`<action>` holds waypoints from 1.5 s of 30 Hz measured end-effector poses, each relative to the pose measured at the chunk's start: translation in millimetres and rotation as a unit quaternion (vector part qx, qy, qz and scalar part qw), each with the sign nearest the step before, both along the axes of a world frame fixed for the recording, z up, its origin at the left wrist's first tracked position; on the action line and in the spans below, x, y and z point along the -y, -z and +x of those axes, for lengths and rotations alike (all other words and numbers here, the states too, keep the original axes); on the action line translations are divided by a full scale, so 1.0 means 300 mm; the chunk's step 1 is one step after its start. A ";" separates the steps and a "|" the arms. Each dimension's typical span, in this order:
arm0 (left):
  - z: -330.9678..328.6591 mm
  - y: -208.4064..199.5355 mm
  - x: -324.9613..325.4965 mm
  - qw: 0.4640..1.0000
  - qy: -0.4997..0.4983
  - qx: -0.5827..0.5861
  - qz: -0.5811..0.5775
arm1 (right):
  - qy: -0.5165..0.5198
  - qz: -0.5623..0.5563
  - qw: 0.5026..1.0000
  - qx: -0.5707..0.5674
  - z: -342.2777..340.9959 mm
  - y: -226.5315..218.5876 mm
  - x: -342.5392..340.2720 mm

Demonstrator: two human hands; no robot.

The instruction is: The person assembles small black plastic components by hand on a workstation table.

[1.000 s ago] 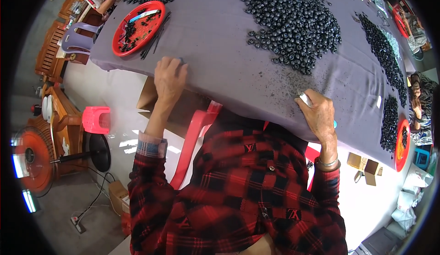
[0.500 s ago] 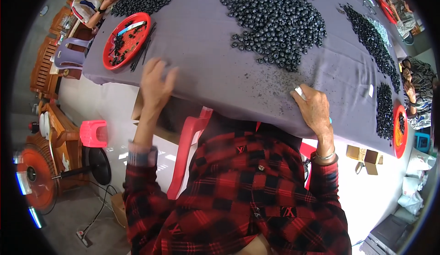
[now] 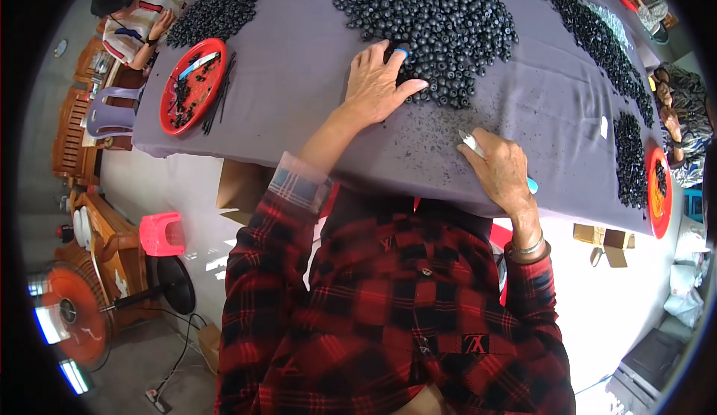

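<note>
A large pile of small round black pieces with dimples or holes (image 3: 437, 23) lies on the grey-clothed table (image 3: 284, 94). My left hand (image 3: 373, 85) reaches to its near left edge, thumb and fingers apart; a blue band circles one fingertip. Some fingertips merge with the dark pieces, but no piece is plainly gripped. Closed around a small knife (image 3: 470, 143), my right hand (image 3: 502, 165) rests at the table's front. A pointed tip and white part show past the thumb, and a light-blue end sticks out behind the palm. Dark crumbs (image 3: 429, 135) are scattered between my hands.
At left, a red tray (image 3: 166, 109) holds dark bits and a blue-and-white tool, with thin black sticks (image 3: 218, 101) alongside. Further black piles (image 3: 220, 8) lie left and right. Other people sit at both sides. A standing fan (image 3: 71, 310) and a pink stool (image 3: 162, 234) are at lower left.
My left hand has swung from the table's front left edge rightward and forward to the pile. The right hand still holds the knife, its tip now more visible. The whole view has shifted slightly.
</note>
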State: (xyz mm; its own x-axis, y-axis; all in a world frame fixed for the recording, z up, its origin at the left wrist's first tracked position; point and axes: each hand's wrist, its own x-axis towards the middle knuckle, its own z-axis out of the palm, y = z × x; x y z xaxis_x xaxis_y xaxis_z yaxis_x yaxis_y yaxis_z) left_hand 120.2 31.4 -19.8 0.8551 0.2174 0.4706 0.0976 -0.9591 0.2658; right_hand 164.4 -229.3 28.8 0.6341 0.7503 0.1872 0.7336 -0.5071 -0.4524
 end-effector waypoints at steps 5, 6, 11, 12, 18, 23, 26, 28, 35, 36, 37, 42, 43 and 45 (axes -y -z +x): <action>-0.010 -0.038 0.152 0.999 0.012 -0.015 0.034 | 0.008 -0.012 1.000 0.012 0.010 0.011 -0.002; -0.016 -0.036 0.172 0.999 0.011 -0.015 0.041 | 0.004 -0.008 1.000 0.010 0.003 0.015 -0.002; -0.032 -0.049 0.218 0.999 0.024 -0.022 0.034 | 0.006 -0.009 1.000 0.025 -0.010 0.006 -0.014; -0.050 -0.046 0.225 0.999 0.031 -0.022 0.037 | 0.004 -0.004 1.000 0.023 -0.010 0.007 -0.011; -0.156 -0.055 0.193 0.997 0.075 0.010 0.005 | 0.006 -0.001 1.000 0.010 0.000 0.008 -0.007; -0.252 -0.072 0.072 0.978 0.084 0.091 -0.166 | -0.007 0.003 1.000 -0.002 0.004 -0.001 -0.007; -0.305 -0.076 0.052 0.981 -0.006 0.081 -0.178 | -0.005 -0.001 1.000 -0.006 0.000 -0.011 -0.002; -0.333 -0.076 0.042 0.985 -0.052 0.072 -0.150 | -0.007 0.001 1.000 -0.010 -0.007 -0.014 -0.004; -0.320 -0.064 0.024 0.990 -0.059 0.045 -0.117 | -0.034 0.030 0.998 -0.031 -0.032 -0.051 -0.034; -0.319 -0.067 0.024 0.991 -0.064 0.036 -0.116 | -0.052 0.035 0.998 -0.028 -0.030 -0.056 -0.048; -0.317 -0.070 0.023 0.991 -0.069 0.028 -0.114 | -0.052 0.037 0.998 -0.027 -0.024 -0.055 -0.066; -0.295 -0.050 0.020 0.987 -0.065 0.066 -0.131 | -0.111 0.008 0.993 -0.028 0.045 -0.055 -0.145; -0.289 -0.049 0.024 0.985 -0.060 0.074 -0.145 | -0.107 0.008 0.994 -0.025 0.051 -0.053 -0.151; -0.296 -0.037 0.025 0.982 -0.055 0.095 -0.156 | -0.105 0.030 0.994 -0.018 0.054 -0.047 -0.157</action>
